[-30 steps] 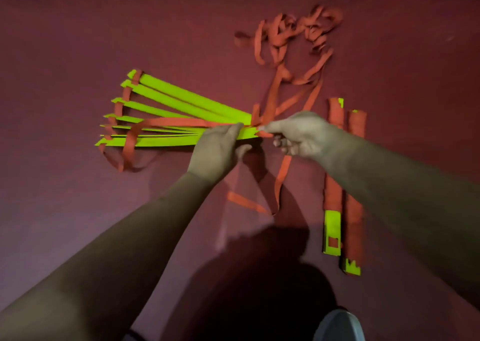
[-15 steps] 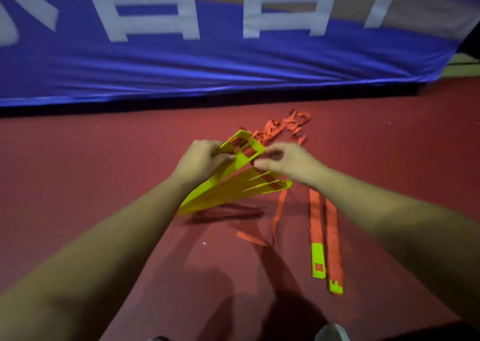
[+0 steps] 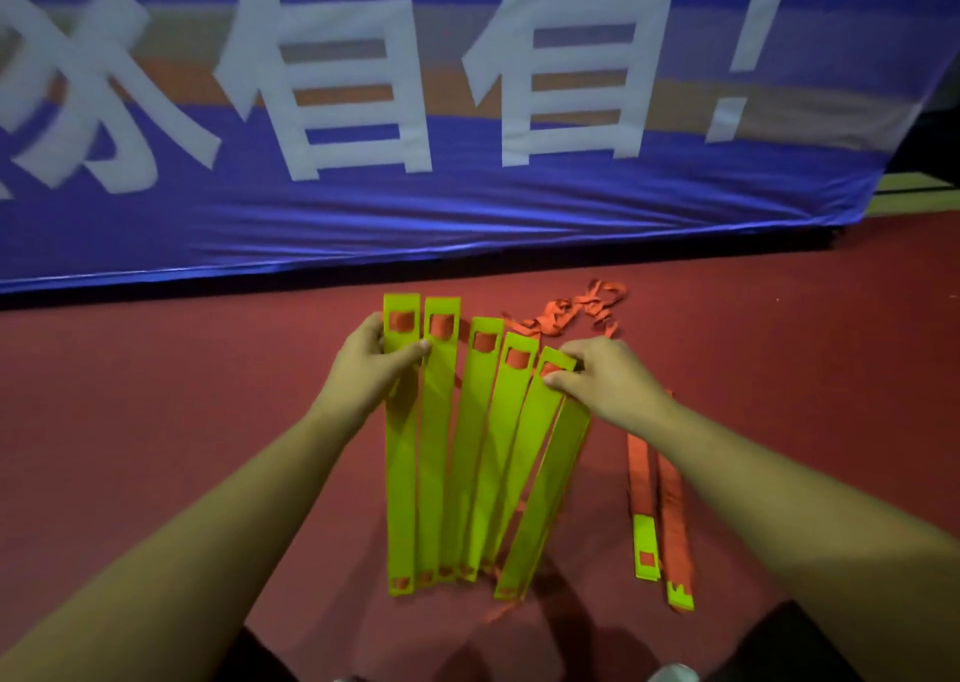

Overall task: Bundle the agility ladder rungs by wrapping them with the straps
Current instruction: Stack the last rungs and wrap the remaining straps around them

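The green rungs (image 3: pixel 467 452) are held fanned over the floor (image 3: pixel 156 395), their tops pinched in the fingers (image 3: pixel 406 358) of the left hand (image 3: pixel 371 367) and right hand (image 3: pixel 605 380).

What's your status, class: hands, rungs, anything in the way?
Left hand gripping rungs at left, right hand pinching at right. Fan spread, unwrapped. Strap tangle behind, not blocking.

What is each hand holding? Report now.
Left hand: grips the leftmost rung near its top.
Right hand: pinches the fifth rung from the left.
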`<state>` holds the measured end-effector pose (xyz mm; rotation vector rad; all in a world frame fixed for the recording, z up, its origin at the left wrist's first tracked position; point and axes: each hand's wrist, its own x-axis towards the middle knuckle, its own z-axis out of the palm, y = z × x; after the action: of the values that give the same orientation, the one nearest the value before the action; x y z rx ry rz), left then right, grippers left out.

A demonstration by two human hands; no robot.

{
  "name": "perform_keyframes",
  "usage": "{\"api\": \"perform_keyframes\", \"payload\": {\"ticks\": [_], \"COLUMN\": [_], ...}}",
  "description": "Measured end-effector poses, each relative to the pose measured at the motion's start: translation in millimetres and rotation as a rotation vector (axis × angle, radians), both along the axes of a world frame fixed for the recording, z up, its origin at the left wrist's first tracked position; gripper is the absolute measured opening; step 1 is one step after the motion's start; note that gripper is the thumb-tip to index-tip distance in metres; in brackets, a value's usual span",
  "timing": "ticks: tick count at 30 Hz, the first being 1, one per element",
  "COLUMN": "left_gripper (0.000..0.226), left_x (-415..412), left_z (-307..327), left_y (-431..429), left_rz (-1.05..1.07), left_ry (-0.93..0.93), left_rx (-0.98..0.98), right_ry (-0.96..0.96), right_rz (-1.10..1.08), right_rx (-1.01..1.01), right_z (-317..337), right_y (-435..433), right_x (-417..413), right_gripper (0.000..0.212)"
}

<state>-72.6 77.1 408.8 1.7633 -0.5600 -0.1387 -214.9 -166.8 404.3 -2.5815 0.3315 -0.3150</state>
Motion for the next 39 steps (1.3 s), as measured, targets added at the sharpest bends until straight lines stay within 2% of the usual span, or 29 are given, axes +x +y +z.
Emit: {"api": "perform_keyframes", "payload": {"ticks": [2, 5, 7, 11, 16, 20, 23, 26, 28, 31, 35, 39], "left_gripper": [0.018, 0.035, 0.035, 0.049, 0.043, 0.015, 0.003, 0.009, 0.008, 0.010, 0.014, 0.006], "left_x": [-5, -11, -16, -17, -16, -17, -19, -19, -22, -26, -19, -24], "left_z": [-12, -36, -42, -46, -48, -48, -42, -38, -39, -51, -67, -61], "left_y": [13, 26, 25, 20, 21, 20, 17, 18, 17, 14, 13, 10], "left_rz": [-0.052, -0.067, -0.032, 0.078, 0.076, 0.094, 0.196, 0.173, 0.080, -0.003, 0.175, -0.013], "left_ry": [0.023, -0.113, -0.141, -0.133, -0.142, -0.197, -0.169, -0.052, -0.038, -0.184, -0.382, -0.102], "left_rx": [0.105, 0.556, 0.684, 0.626, 0.595, 0.620, 0.511, 0.400, 0.461, 0.670, 0.644, 0.496], "right_ry": [0.041, 0.140, 0.144, 0.239, 0.319, 0.241, 0.109, 0.021, 0.060, 0.128, 0.135, 0.117], "right_rz": [0.040, 0.091, 0.089, 0.045, -0.092, -0.119, -0.168, -0.142, -0.090, -0.053, -0.042, -0.035], "right_rx": [-0.030, -0.131, -0.183, -0.301, -0.231, -0.064, -0.008, 0.037, 0.038, 0.006, 0.050, 0.023], "right_z": [-2, -16, -20, -25, -30, -38, -34, -32, -36, -40, -38, -40], "right_y": [10, 18, 16, 2, -31, -36, -32, -27, -26, -28, -31, -28], "right_x": [-14, -27, -28, -35, -43, -44, -40, -38, -37, -38, -38, -37], "right_gripper": [0.027, 0.019, 0.022, 0.035, 0.037, 0.039, 0.032, 0.030, 0.029, 0.035, 0.025, 0.024]}}
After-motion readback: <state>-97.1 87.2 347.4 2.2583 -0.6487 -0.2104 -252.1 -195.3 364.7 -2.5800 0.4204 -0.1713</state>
